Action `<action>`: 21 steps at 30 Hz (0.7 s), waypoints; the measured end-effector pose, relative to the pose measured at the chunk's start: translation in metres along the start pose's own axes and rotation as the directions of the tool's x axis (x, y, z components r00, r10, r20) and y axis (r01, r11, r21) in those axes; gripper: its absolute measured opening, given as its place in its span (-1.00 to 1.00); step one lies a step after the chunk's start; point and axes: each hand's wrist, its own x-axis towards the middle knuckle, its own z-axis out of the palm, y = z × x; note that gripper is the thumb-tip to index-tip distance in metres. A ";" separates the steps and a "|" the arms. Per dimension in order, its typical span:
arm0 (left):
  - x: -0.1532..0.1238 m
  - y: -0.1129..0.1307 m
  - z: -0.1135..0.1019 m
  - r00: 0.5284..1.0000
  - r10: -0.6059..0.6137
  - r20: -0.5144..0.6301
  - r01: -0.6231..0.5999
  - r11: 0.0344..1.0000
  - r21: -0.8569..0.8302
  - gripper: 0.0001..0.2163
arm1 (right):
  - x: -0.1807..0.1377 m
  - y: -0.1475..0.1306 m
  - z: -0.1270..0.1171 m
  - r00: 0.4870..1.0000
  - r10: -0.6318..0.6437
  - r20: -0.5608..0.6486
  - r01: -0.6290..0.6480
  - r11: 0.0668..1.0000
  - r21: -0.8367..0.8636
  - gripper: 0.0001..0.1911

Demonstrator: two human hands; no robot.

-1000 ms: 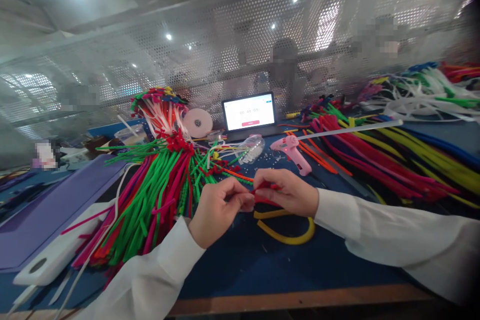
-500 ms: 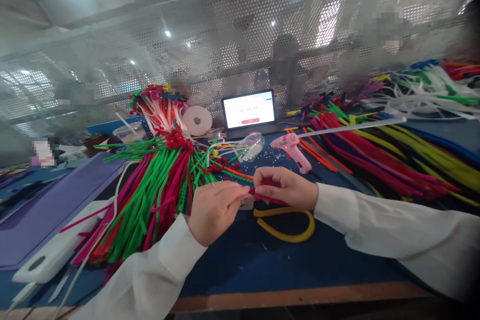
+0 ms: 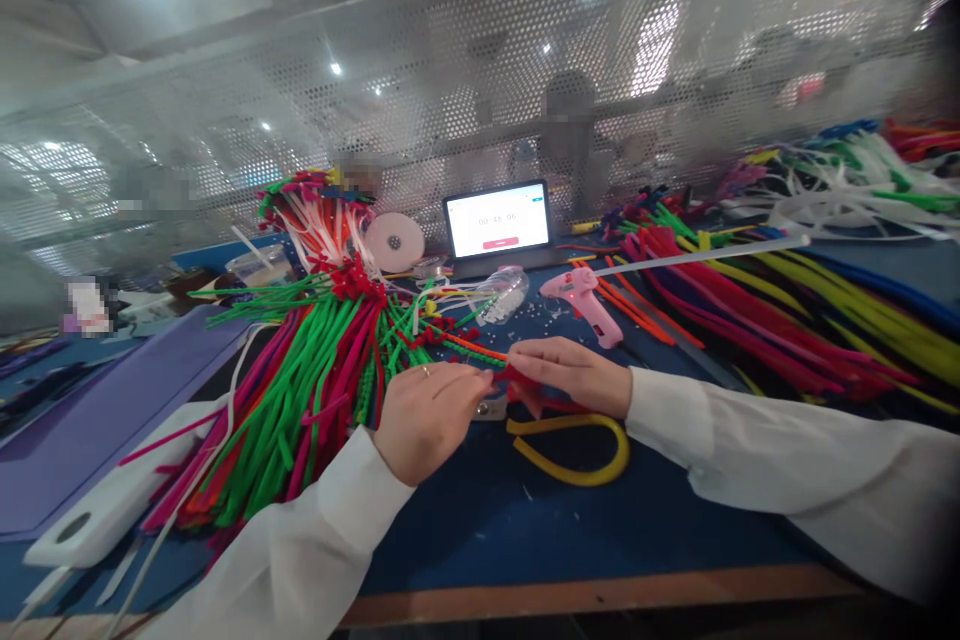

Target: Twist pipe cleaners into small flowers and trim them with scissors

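A red pipe cleaner point(image 3: 523, 388), partly blurred and partly covered by fingers, spans the gap between my two hands above the table. My left hand point(image 3: 429, 422) is closed, with thumb and fingertips pinching its left end. From the right, my right hand point(image 3: 576, 376) grips the same red pipe cleaner, its fingers pressed together over the top. Just below my right hand a yellow bent strip point(image 3: 577, 472) lies in a loop on the table. A small metallic piece point(image 3: 491, 409) shows under my left fingertips; its kind I cannot make out.
Beyond my right hand lies a pink glue gun point(image 3: 589, 300) with a long glue stick. Bundles of green and red pipe cleaners point(image 3: 300, 400) crowd the left, more pipe cleaners point(image 3: 750, 320) the right. A tablet point(image 3: 498, 220) stands behind, near a white power strip point(image 3: 97, 510) at left.
My right hand's fingers have straightened and turned over the red pipe cleaner, so more of it shows below them. My left hand has shifted very slightly.
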 end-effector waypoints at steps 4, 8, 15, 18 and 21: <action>0.001 0.001 0.000 0.990 -0.140 0.031 0.143 0.980 -0.136 -0.89 | 0.000 0.003 -0.001 0.993 -0.104 -0.051 0.099 0.990 -0.097 -0.78; 0.009 0.005 0.001 0.716 -0.510 0.476 0.696 0.470 -0.544 -0.85 | -0.005 0.005 -0.010 0.869 -0.492 -0.042 0.338 0.655 -0.676 -0.82; 0.010 0.008 0.001 0.778 -0.516 0.359 0.626 0.594 -0.505 -0.86 | -0.005 0.002 -0.012 0.929 -0.346 -0.131 0.211 0.786 -0.581 -0.75; 0.005 0.009 0.000 0.970 -0.234 0.067 0.243 0.950 -0.197 -0.91 | -0.002 0.003 -0.006 0.989 -0.077 -0.124 0.058 0.988 -0.144 -0.71; -0.001 0.005 0.002 0.997 0.068 -0.039 -0.065 0.995 0.074 -0.90 | 0.000 0.004 -0.003 0.994 0.000 -0.114 0.022 0.980 0.196 -0.72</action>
